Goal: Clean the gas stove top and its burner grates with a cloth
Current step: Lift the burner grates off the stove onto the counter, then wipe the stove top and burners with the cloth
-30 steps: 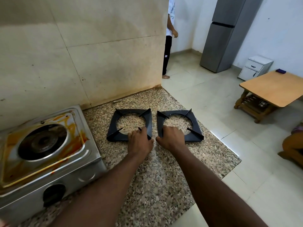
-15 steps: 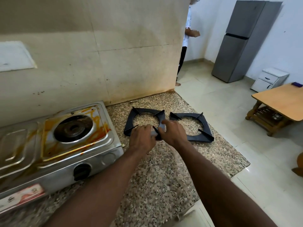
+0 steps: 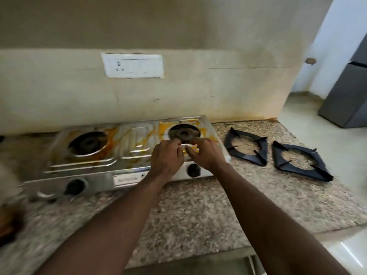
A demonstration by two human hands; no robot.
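Hands (image 3: 166,157) (image 3: 207,154) now above stove (image 3: 89,165), white scrap (image 3: 187,145) between fingers (image 3: 176,144); label (image 3: 128,179) unreadable.

One view only, worn on the head. Looks forward and down over the speckled counter (image 3: 198,205) toward the tiled wall (image 3: 198,96), from close against the counter's near edge. Takes in both forearms, entering from the bottom corners, and the left hand (image 3: 166,157) and right hand (image 3: 206,153) near mid-frame at arm's reach. Faces the stove (image 3: 131,139) from slightly to its right, setting it left of centre, with the left grate (image 3: 263,151) and right grate (image 3: 320,165) at mid-right on the counter. Catches pale floor and a grey fridge (image 3: 347,100) along the far right edge. Bows straight lines toward the margins through the wide-angle lens. Smears with motion blur, worst at the left margin.
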